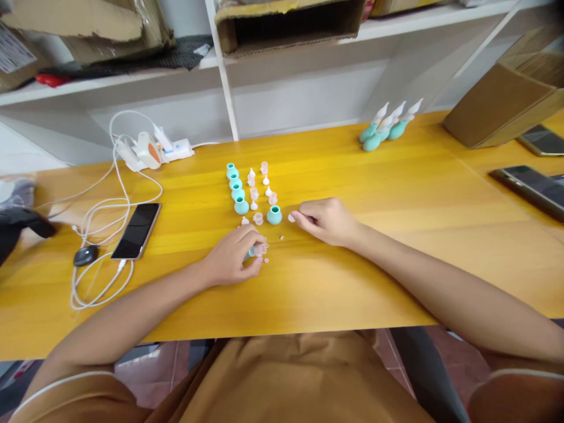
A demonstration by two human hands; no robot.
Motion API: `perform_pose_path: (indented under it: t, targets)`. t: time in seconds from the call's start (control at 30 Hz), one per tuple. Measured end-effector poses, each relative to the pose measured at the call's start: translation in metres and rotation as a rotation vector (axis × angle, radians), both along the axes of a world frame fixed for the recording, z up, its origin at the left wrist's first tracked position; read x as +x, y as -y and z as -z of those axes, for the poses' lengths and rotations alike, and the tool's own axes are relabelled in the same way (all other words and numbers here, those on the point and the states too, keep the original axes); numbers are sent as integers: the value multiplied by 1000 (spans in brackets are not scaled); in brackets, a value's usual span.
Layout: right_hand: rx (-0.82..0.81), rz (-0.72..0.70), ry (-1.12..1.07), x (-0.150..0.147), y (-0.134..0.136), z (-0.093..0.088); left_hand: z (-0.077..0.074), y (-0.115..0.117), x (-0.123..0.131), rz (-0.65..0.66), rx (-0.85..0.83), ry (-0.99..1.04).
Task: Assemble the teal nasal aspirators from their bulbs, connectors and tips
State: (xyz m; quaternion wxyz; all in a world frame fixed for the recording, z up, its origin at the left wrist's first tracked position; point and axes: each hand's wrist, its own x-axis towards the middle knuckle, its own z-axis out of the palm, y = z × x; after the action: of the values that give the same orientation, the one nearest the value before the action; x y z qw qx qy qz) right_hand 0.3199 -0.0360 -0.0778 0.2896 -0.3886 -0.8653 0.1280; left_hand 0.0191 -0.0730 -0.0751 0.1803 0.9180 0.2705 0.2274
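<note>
My left hand (235, 254) rests on the yellow table (396, 194), its fingers closed round a small teal bulb with a clear part (257, 251). My right hand (324, 220) lies to the right, fingertips pinched on a tiny clear piece (291, 218). Just beyond my hands stand a row of teal bulbs (235, 188), a single teal bulb (274, 215) and several small clear tips and caps (259, 188). A few tiny clear bits lie loose between my hands.
Assembled teal bulbs with white nozzles (388, 126) lie at the back right. A phone (136, 230), white cables and a power strip (154, 150) are on the left. A cardboard box (506, 100) and two more phones (529, 185) are at the right. Shelves rise behind.
</note>
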Motion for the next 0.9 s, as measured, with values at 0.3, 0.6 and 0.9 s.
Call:
perform_pose_path:
  t: [0.3, 0.6, 0.9]
  targets:
    - [-29, 184, 394, 1, -16, 2, 2, 1, 3, -25, 10, -119]
    - [72, -136, 111, -15, 35, -6, 10, 7, 2, 89, 209, 215]
    - [-78, -400, -188, -40, 66, 1, 4, 20, 6, 259, 105, 220]
